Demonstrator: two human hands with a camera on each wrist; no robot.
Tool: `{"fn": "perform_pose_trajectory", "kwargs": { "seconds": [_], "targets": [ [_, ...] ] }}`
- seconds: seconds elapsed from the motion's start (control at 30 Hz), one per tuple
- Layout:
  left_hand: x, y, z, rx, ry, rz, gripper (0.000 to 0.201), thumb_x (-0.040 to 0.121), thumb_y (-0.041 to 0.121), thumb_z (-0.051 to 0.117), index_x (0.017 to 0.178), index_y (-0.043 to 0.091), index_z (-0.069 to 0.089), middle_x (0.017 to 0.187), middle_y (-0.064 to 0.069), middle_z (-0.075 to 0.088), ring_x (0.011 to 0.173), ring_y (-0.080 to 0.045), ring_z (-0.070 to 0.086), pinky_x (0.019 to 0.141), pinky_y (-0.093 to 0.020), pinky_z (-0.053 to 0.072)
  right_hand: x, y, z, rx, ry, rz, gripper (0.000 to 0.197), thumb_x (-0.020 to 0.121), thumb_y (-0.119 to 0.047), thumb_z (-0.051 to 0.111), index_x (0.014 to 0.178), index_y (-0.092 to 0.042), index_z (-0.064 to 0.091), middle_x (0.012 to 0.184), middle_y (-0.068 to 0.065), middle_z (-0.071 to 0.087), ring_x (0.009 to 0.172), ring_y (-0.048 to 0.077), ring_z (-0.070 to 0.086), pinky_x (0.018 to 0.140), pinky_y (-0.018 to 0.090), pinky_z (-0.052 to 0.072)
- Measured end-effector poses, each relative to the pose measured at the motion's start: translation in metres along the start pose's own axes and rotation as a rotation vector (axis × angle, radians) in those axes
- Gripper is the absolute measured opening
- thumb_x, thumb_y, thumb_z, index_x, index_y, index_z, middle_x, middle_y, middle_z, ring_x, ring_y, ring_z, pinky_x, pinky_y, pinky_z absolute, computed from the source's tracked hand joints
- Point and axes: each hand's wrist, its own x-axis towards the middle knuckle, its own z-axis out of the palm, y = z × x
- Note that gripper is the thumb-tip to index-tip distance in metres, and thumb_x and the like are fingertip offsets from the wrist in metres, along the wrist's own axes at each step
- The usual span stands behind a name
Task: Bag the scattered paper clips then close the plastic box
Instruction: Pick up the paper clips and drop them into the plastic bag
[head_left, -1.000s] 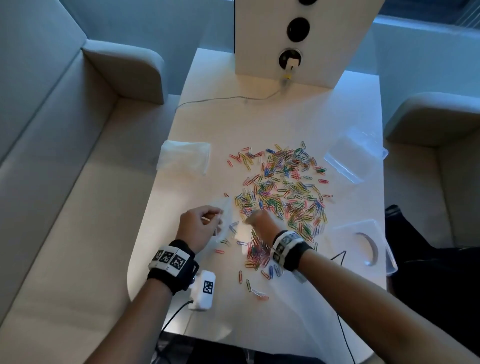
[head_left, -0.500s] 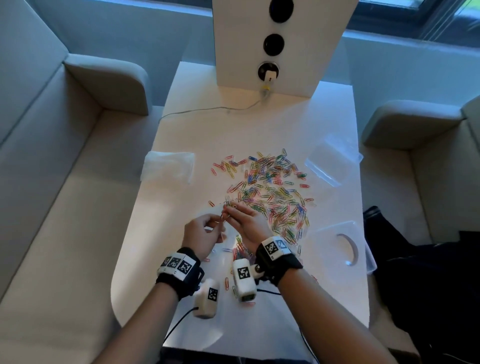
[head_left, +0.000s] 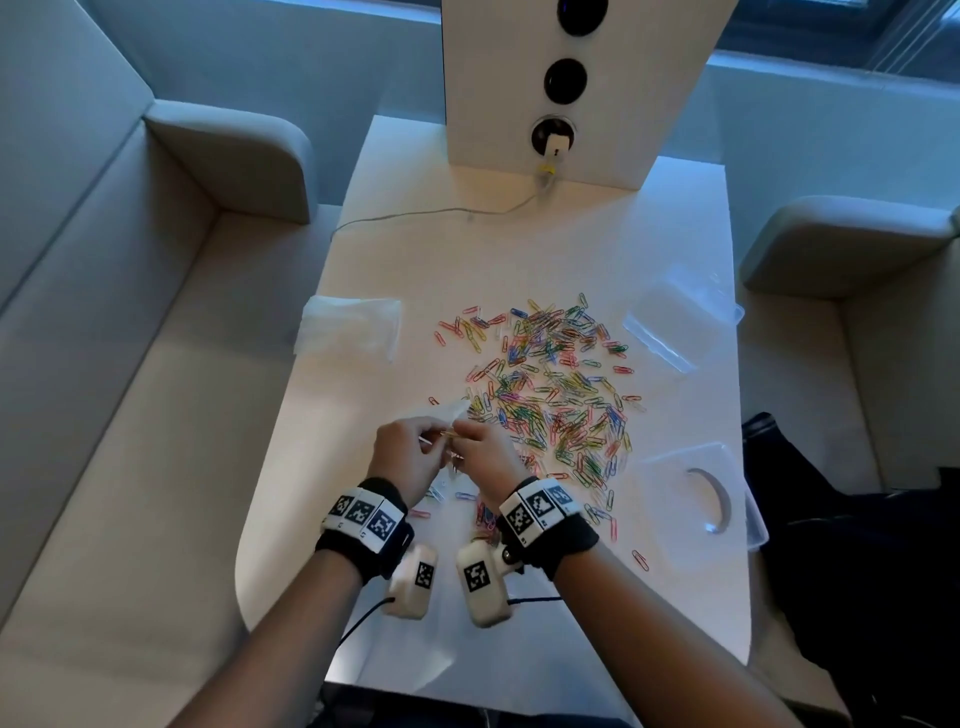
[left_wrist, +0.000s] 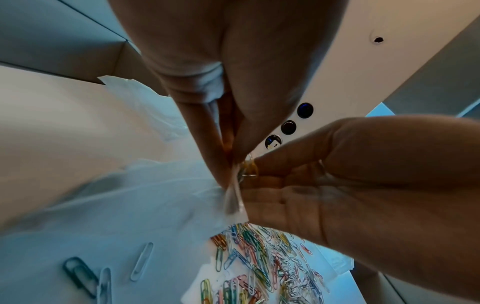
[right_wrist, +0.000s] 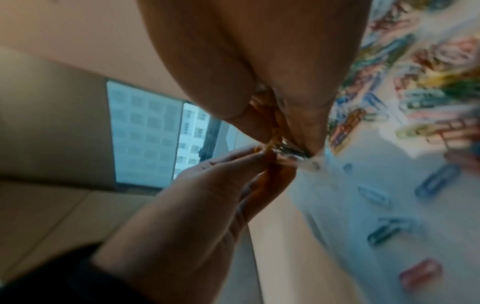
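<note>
Many coloured paper clips (head_left: 561, 389) lie scattered across the middle of the white table (head_left: 519, 249). Just above its near part my two hands meet. My left hand (head_left: 434, 439) pinches the rim of a small clear plastic bag (left_wrist: 232, 197), which hangs below the fingers. My right hand (head_left: 465, 437) pinches a few yellowish paper clips (left_wrist: 249, 167) at the bag's mouth, touching the left fingertips. The right wrist view shows the same pinch (right_wrist: 285, 149), blurred. A clear plastic box (head_left: 680, 322) lies open at the table's right edge.
A stack of clear bags (head_left: 348, 327) lies at the left of the table. A clear lid-like piece (head_left: 696, 499) rests near the right front edge. A white panel with sockets (head_left: 566, 88) and a cable (head_left: 441, 213) stands at the back. Sofas flank the table.
My right hand has left the clips on the table and come up to the left hand with clips in its fingers. The left hand has kept hold of the bag.
</note>
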Motion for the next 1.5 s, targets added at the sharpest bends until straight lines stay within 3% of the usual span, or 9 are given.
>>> {"fn": "perform_pose_trajectory", "kwargs": {
  "seconds": [0.07,0.2,0.37,0.63,0.8,0.93,1.03,1.17,1.5],
  "targets": [
    [0.0,-0.001,-0.002,0.057,-0.018,0.023,0.018,0.086,0.004,0.068,0.1,0.011,0.077,0.08,-0.005,0.075,0.07,-0.019,0.071,0.078,-0.039,0.061,0.001,-0.002,-0.001,-0.208,-0.039,-0.038,0.014,0.087,-0.001,0.05,0.082,-0.01,0.059,0.074,0.006,0.06,0.068,0.016,0.051,0.061,0.026,0.042],
    [0.004,-0.003,-0.008,0.158,-0.019,0.071,0.024,0.087,0.004,0.067,0.107,0.011,0.076,0.087,-0.007,0.076,0.071,-0.017,0.069,0.085,-0.036,0.059,-0.008,-0.012,-0.009,-0.428,0.009,-0.143,0.027,0.092,-0.002,0.047,0.113,-0.013,0.061,0.122,0.005,0.065,0.104,0.018,0.059,0.093,0.033,0.05],
    [0.011,0.002,-0.024,0.184,0.055,0.099,0.024,0.088,0.007,0.066,0.11,0.009,0.074,0.093,-0.008,0.076,0.07,-0.013,0.065,0.085,-0.027,0.056,-0.031,0.0,-0.03,-0.475,0.169,-0.539,0.029,0.089,0.003,0.051,0.1,-0.014,0.072,0.093,-0.001,0.072,0.081,0.007,0.065,0.081,0.033,0.058],
    [0.015,-0.014,-0.061,0.158,0.132,0.021,0.023,0.09,0.009,0.066,0.112,0.01,0.074,0.087,-0.008,0.076,0.07,-0.014,0.071,0.081,-0.029,0.058,-0.02,0.093,0.001,-1.746,-0.546,-0.823,0.07,0.09,-0.04,0.063,0.15,-0.023,0.032,0.161,0.012,0.022,0.146,0.035,0.026,0.115,0.059,0.026],
    [0.01,-0.022,-0.066,0.144,0.139,-0.012,0.021,0.09,0.009,0.066,0.109,0.012,0.074,0.083,-0.005,0.076,0.067,-0.007,0.07,0.079,-0.024,0.056,-0.003,0.083,-0.032,-1.718,-0.262,-0.715,0.081,0.091,-0.061,0.048,0.154,-0.018,0.022,0.163,0.011,0.014,0.15,0.037,0.013,0.116,0.063,-0.003],
    [0.005,-0.027,-0.056,0.121,0.107,-0.04,0.022,0.09,0.009,0.066,0.11,0.012,0.074,0.083,-0.004,0.075,0.068,-0.008,0.07,0.077,-0.02,0.052,-0.007,0.079,-0.065,-1.832,-0.337,-0.601,0.101,0.077,-0.077,0.053,0.155,-0.027,0.012,0.164,0.012,0.003,0.149,0.045,0.002,0.113,0.071,0.008],
    [0.002,-0.029,-0.046,0.113,0.068,-0.038,0.022,0.09,0.009,0.067,0.11,0.012,0.075,0.085,-0.004,0.074,0.07,-0.008,0.07,0.076,-0.019,0.052,-0.013,0.081,-0.077,-1.785,-0.348,-0.568,0.098,0.076,-0.057,0.072,0.153,-0.03,0.016,0.163,0.017,0.009,0.145,0.048,0.015,0.109,0.07,0.027],
    [-0.002,-0.028,-0.037,0.107,0.039,-0.024,0.021,0.09,0.008,0.067,0.109,0.012,0.075,0.083,-0.001,0.073,0.068,-0.005,0.069,0.075,-0.018,0.053,-0.011,0.086,-0.079,-1.557,-0.23,-0.808,0.039,0.083,-0.026,0.074,0.119,-0.016,0.061,0.129,0.018,0.055,0.112,0.032,0.057,0.075,0.041,0.061],
    [-0.001,-0.026,-0.033,0.079,0.009,-0.037,0.019,0.09,0.009,0.067,0.106,0.014,0.074,0.076,0.0,0.073,0.066,-0.007,0.071,0.075,-0.025,0.06,0.012,0.065,-0.08,-1.148,-0.153,-0.47,0.019,0.09,0.0,0.055,0.082,-0.004,0.072,0.09,0.008,0.063,0.079,0.024,0.06,0.075,0.041,0.057]
  ]
}}
